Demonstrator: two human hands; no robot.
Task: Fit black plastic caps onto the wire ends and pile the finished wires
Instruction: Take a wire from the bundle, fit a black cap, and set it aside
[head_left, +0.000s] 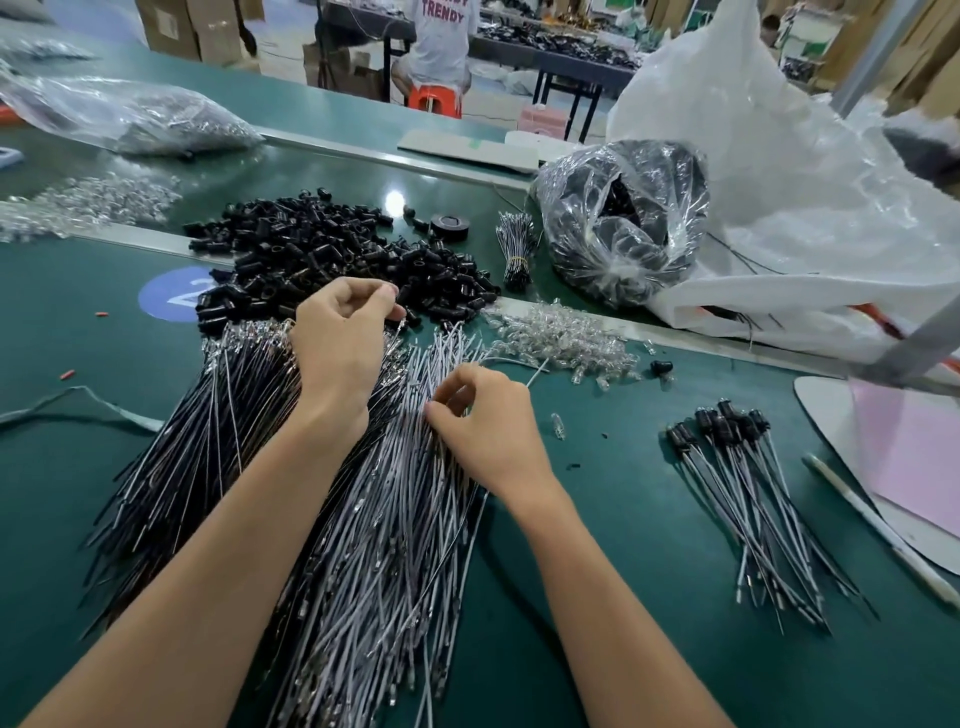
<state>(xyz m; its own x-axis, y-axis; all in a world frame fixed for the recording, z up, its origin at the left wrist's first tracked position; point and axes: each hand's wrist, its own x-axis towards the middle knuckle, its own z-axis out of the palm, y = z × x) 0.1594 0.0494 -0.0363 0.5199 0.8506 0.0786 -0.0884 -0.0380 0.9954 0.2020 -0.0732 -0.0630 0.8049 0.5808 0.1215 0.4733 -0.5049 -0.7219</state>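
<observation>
Pinching at wires over the table (597, 519), the left hand (340, 338) had its fingers curled on a thin wire end (397, 325) beside the black caps (337, 249). The right hand (485, 421) had its fingers clamped on one strand of the grey wires (395, 519). The finished wires (753, 493) lay piled well to the right, capped ends pointing away from the person.

A big pile of loose wires (363, 545) is lying on the bench (597, 519) in the lower middle of the frame. Both hands are reaching over it, the left hand (337, 332) higher up than the right hand (488, 421). A heap of caps (332, 249) is sitting behind the pile. Small bulbs (561, 338) are lying right of the caps. The finished wires (753, 493) are lying at the right, well apart from the big pile. A bag (623, 223) is sitting behind the bulbs.
</observation>
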